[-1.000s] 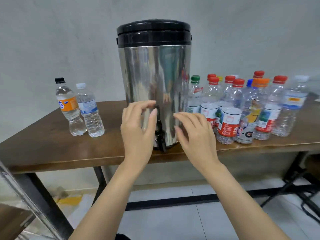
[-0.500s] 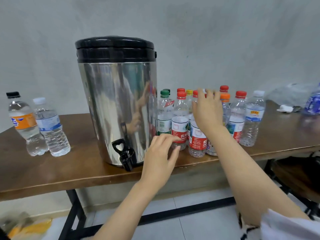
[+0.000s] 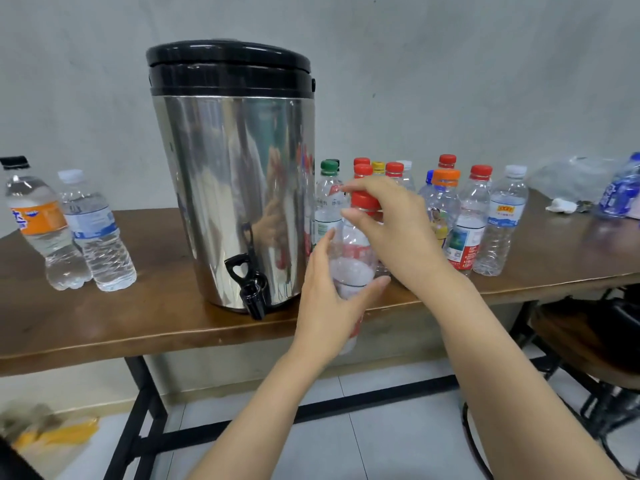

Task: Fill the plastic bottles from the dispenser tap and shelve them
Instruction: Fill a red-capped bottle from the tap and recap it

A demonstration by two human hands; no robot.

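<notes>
A steel dispenser with a black lid stands on the brown table; its black tap juts over the front edge. My left hand grips the body of an empty clear bottle with a red label, held in front of the table edge to the right of the tap. My right hand curls round that bottle's red cap. Behind it stands a cluster of empty bottles with red, green, yellow, orange and white caps.
Two filled bottles stand on the table at the left of the dispenser. A crumpled clear bag and a blue-labelled bottle lie at the far right. A dark chair stands under the table's right end.
My right hand has drawn a red-capped bottle out of the cluster toward me, and my left hand has closed round its body. The view has shifted slightly.
</notes>
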